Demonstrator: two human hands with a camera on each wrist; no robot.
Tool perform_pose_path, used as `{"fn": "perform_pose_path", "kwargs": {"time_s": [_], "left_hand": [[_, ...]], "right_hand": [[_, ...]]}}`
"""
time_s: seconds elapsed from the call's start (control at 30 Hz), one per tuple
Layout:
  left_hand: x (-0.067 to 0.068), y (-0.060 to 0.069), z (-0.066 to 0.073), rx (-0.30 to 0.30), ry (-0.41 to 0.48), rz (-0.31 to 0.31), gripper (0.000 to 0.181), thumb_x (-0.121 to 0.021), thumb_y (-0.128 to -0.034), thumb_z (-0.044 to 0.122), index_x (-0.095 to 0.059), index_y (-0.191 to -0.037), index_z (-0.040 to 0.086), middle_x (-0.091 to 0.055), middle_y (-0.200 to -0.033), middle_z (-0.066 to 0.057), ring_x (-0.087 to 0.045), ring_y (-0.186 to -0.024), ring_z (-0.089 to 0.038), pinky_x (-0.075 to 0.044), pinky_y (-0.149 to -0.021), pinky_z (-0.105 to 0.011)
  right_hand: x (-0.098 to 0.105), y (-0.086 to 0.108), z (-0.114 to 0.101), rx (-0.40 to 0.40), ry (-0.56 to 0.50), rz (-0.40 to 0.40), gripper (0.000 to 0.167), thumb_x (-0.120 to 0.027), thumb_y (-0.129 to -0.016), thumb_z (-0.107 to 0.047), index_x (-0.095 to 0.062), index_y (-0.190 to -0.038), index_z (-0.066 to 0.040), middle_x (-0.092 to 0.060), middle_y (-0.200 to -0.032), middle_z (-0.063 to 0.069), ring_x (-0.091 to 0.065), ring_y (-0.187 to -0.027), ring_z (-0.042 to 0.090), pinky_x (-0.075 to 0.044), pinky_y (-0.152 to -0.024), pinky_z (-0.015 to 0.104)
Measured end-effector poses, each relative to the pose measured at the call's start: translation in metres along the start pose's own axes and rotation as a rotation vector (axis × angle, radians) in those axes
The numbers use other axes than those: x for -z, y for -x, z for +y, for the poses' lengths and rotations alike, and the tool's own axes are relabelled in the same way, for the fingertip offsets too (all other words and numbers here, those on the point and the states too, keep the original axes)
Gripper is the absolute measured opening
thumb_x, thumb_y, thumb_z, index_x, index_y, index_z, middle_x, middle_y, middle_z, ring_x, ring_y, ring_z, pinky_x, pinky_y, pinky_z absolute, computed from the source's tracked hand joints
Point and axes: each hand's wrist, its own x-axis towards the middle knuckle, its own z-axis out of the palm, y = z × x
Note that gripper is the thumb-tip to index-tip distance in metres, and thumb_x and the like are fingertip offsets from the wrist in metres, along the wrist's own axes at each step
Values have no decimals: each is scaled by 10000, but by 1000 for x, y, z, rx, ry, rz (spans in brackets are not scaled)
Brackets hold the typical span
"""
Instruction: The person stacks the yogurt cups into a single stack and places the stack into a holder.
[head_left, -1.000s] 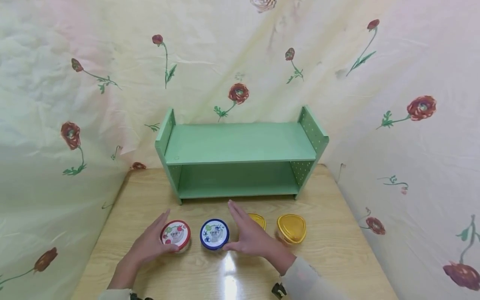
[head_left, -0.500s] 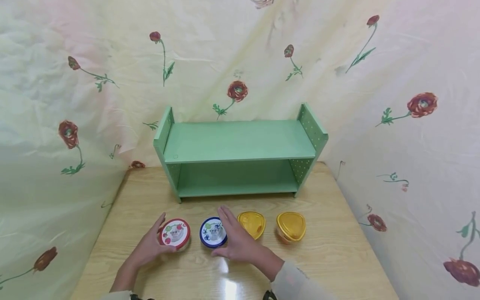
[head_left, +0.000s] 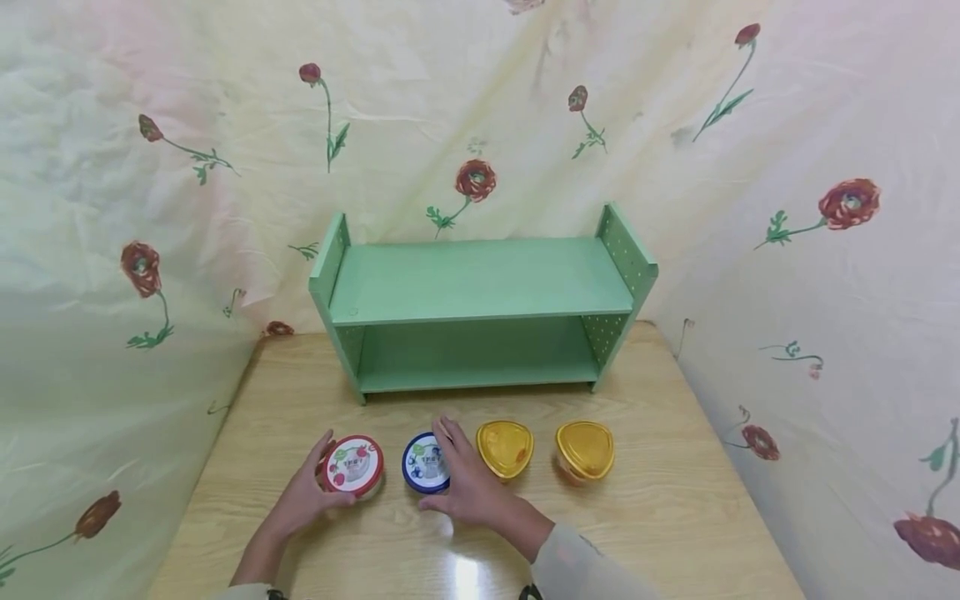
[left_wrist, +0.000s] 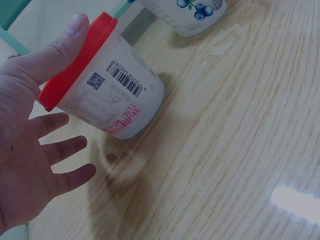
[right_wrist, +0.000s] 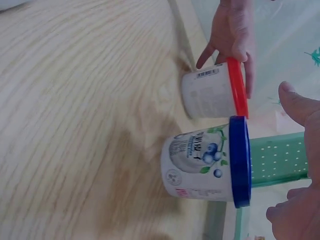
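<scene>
A white tub with a red lid (head_left: 354, 467) stands upright on the wooden table, at the left. My left hand (head_left: 307, 492) holds it about the lid; the thumb (left_wrist: 65, 45) lies against the rim, while several fingers spread below it in the left wrist view. To the right is a white tub with a blue lid (right_wrist: 205, 162) and blueberry pictures. Over its right side reaches my right hand (head_left: 472, 483), thumb and fingers spread. The right wrist view shows that thumb (right_wrist: 295, 102) apart from the lid. Contact of the other right fingers cannot be told.
Two yellow-lidded, rounded-triangular containers stand to the right, one near my right hand (head_left: 506, 448) and one farther off (head_left: 585, 450). Behind them is a green two-tier shelf (head_left: 480, 279) with raised sides. Flower-printed cloth (head_left: 412, 108) hangs around the table (head_left: 660, 517).
My right hand has moved left, over the blue-lidded tub, uncovering the nearer yellow-lidded container. The left hand has stayed at the red-lidded tub. Both tubs remain on the table.
</scene>
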Motion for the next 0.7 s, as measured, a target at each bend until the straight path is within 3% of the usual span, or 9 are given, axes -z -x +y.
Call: {"fn": "perform_pose_path", "kwargs": {"time_s": [0.23, 0.47, 0.7], "left_hand": [[-3, -1, -1, -6, -36, -7, 1241, -942, -699, 266, -123, -1621, 124, -224, -1619, -245, -235, -1459, -477, -233, -1134, -674], [-6, -3, -1, 22, -48, -2, 1204, -939, -700, 304, -174, -1616, 151, -278, -1600, -233, -271, -1450, -459, -253, -1133, -669], [-8, -3, 0, 10, -30, -18, 1174, -944, -690, 307, -224, -1604, 145, -333, -1586, -195, -317, -1438, -423, -277, -1134, -647]], "right_hand": [[-9, -1, 6, 11, 40, 13, 1206, -881, -747, -467, -131, -1625, -120, -114, -1673, 108, -236, -1495, 340, -320, -1164, 470], [-16, -2, 9, -24, 28, 15, 1190, -887, -751, -444, -142, -1624, -128, -125, -1669, 123, -209, -1504, 345, -319, -1163, 491], [-24, -2, 16, -81, -37, 23, 1216, -910, -731, -394, -129, -1626, -132, -127, -1662, 164, -253, -1477, 396, -312, -1157, 518]]}}
